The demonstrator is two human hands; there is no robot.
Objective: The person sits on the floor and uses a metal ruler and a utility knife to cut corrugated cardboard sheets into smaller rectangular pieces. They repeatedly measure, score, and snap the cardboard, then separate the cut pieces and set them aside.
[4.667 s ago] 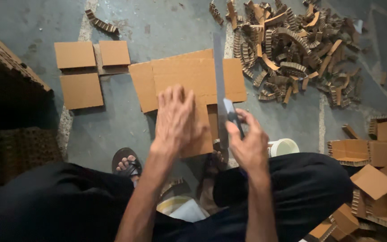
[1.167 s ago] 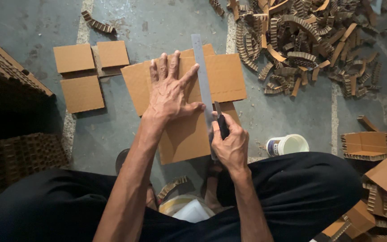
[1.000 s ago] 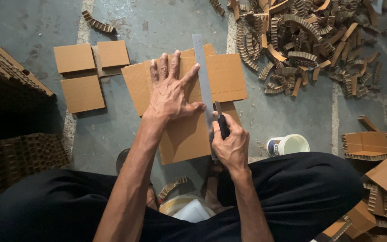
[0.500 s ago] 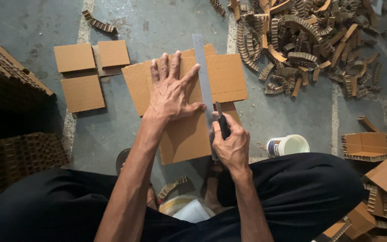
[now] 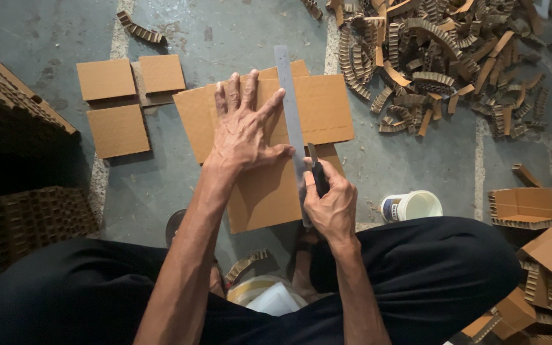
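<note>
We've got the left hand (image 5: 245, 131) spread flat, fingers open, pressing down on the cardboard sheet (image 5: 269, 147) that lies on the concrete floor (image 5: 404, 160) in front of our crossed legs. Its fingertips reach up to the metal ruler (image 5: 291, 108), and the index finger touches the ruler's left edge. The ruler runs up and down across the sheet, tilted a bit, with its top end sticking out past the cardboard's far edge.

The right hand (image 5: 330, 204) is closed tight around a dark-handled knife (image 5: 317, 176), with the blade tip sitting right against the ruler's right edge, about midway down the sheet. The fist covers most of the handle, so we can't really make out the blade itself, and the ruler's lower end disappears behind that hand too.

Three cut cardboard squares (image 5: 117, 96) lie off to the left, well apart from the hands. A big pile of corrugated strips (image 5: 442, 57) sits at the upper right, cut off by the frame. There's a small white tub (image 5: 413, 206) just beside our right knee.
</note>
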